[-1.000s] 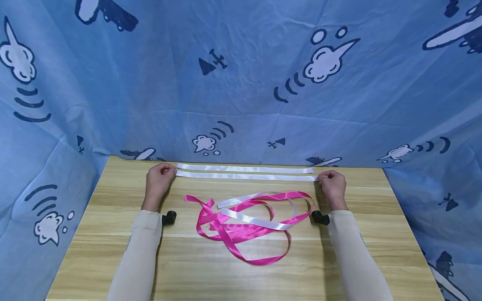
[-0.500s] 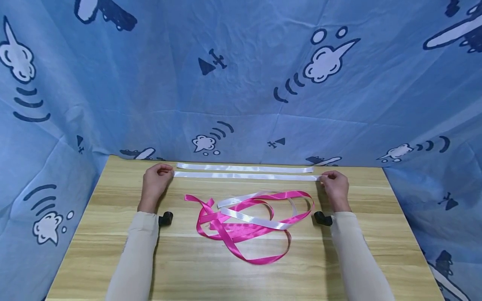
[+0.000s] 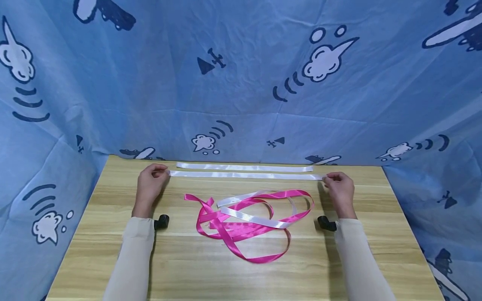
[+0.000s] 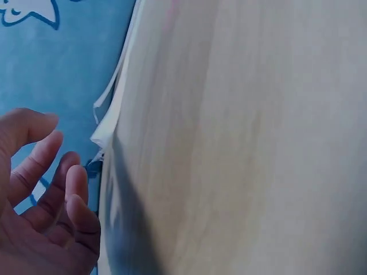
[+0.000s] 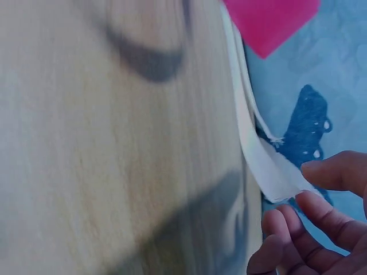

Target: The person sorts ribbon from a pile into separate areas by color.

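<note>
Strip (image 3: pixel 244 175) just beyond pink ribbon (image 3: pixel 241 228) lies straight. Left hand (image 3: pixel 149 182) and right hand (image 3: pixel 340 187) have spread farther outward: left's fingers loose, apparently off it; right's seem to pinch its end. Straightening looks nearly done.

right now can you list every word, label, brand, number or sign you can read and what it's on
No readable text anywhere.
Blue cloth: only printed drawings, such as clouds; no letters or numbers.
White ribbons and pink ribbon: no lettering shows.
Sleeves: any faint marks at their outer edges are too small to read.
</note>
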The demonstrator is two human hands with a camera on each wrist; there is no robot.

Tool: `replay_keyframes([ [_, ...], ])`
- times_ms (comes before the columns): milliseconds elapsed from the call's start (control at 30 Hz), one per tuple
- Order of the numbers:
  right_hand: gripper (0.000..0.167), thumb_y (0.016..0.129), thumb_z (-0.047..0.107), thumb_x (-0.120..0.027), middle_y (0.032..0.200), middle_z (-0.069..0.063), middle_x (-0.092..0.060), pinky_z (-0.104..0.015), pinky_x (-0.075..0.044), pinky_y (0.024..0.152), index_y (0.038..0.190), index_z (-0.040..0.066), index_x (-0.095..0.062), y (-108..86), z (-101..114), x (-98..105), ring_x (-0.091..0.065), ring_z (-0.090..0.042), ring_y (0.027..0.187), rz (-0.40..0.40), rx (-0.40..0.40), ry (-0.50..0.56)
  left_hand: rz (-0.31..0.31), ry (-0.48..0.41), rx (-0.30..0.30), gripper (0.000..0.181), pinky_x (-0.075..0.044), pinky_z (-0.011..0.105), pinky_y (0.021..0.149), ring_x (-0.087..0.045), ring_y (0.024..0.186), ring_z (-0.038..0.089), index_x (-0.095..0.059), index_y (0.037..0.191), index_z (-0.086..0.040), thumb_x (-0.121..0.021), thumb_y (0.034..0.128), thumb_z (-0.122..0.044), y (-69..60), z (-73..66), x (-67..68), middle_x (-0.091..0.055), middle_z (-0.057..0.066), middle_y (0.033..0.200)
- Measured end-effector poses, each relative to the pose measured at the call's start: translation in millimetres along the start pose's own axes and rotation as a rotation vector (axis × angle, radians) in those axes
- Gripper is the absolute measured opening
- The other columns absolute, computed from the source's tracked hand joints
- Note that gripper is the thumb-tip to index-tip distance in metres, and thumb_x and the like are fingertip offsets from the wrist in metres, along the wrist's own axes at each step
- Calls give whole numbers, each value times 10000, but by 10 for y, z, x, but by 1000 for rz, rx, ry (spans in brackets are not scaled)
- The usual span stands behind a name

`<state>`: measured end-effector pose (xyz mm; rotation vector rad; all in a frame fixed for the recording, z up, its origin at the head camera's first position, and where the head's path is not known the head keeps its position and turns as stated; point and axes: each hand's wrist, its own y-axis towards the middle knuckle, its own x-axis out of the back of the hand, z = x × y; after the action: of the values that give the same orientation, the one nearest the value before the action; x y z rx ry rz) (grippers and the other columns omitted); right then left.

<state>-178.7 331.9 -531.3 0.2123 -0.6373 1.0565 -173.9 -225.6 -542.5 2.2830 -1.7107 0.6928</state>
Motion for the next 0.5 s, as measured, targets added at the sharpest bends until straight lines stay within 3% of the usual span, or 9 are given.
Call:
replay_keyframes([
  [233, 282, 986, 142, -687, 1046, -74, -654, -147, -462, 607, 1202, -39, -675, -149, 40, 44, -548, 8, 780, -16, 107, -13, -14, -20, -24, 263, -461, 200, 777, -577, 942, 156, -702, 1224, -32, -672, 1015, -191, -164, -64, 9, -668, 133, 1119],
  [500, 244, 965, 87, -692, 1086, -145, -679, -129, -428, 644, 1171, -43, -691, -326, 92, 53, -522, 41, 857, -61, 204, -17, 28, -59, -118, 264, -462, 169, 736, -580, 914, 78, -701, 1215, -22, -698, 1008, -185, -352, -150, -30, -677, 149, 1130],
])
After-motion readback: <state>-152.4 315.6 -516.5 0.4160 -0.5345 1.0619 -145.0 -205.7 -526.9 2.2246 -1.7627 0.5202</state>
